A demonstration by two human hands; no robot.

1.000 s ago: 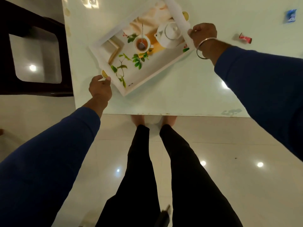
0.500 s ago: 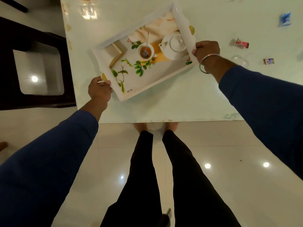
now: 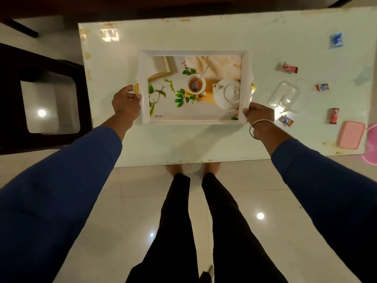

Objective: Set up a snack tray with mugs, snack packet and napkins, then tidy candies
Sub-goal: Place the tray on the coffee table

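Both hands, left hand [image 3: 126, 103] and right hand [image 3: 258, 115], grip the tray [image 3: 193, 120] by opposite end rims, keeping it level near the counter [image 3: 183, 144] front edge; fingers curled round rims.

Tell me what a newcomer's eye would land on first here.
First, the white tray printed with a teapot and cup, square on the pale table. The left hand and right hand grip its two ends. To its right lie scattered wrapped candies, a clear container and a pink lid.
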